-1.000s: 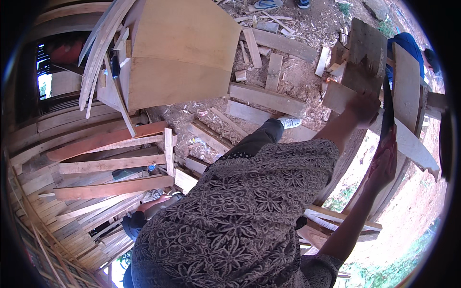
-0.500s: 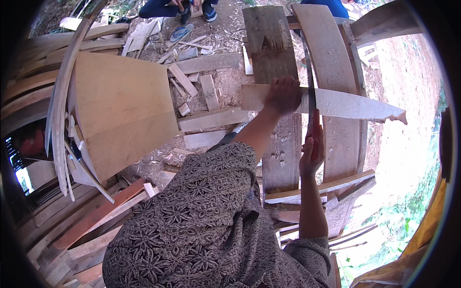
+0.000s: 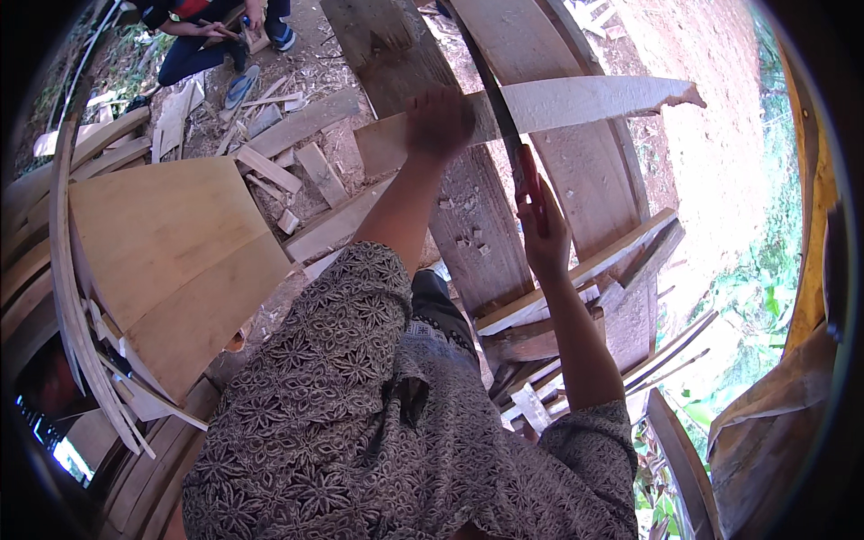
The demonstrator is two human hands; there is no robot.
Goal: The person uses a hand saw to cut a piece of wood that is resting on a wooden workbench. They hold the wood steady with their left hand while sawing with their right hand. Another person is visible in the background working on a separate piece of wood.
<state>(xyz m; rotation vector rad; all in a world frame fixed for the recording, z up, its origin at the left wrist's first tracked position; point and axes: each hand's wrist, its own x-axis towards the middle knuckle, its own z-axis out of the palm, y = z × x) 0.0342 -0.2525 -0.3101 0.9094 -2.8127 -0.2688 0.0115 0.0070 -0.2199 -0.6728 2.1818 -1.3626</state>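
A pale wooden board [image 3: 594, 101], ragged at its right end, lies crosswise over the thick planks of a workbench. My left hand [image 3: 439, 124] grips it near its left end, fingers curled over the far edge. Just right of that hand, the dark blade [image 3: 489, 79] of a handsaw crosses the board. My right hand [image 3: 545, 236] is closed round the saw's red handle [image 3: 529, 184], on the near side of the board. Whether the teeth have cut into the wood is too small to tell.
Wood chips [image 3: 472, 241] lie on the near bench plank [image 3: 481, 216]. A large plywood panel [image 3: 180, 261] and curved strips stand at left. Offcuts [image 3: 321, 173] and a sandal [image 3: 241, 87] litter the ground. Another person [image 3: 202, 49] crouches at far left, holding a tool.
My view has swung, so the bench, board and both hands appear further left and higher. More of the crouching person shows. Both hands keep their hold on the board and saw.
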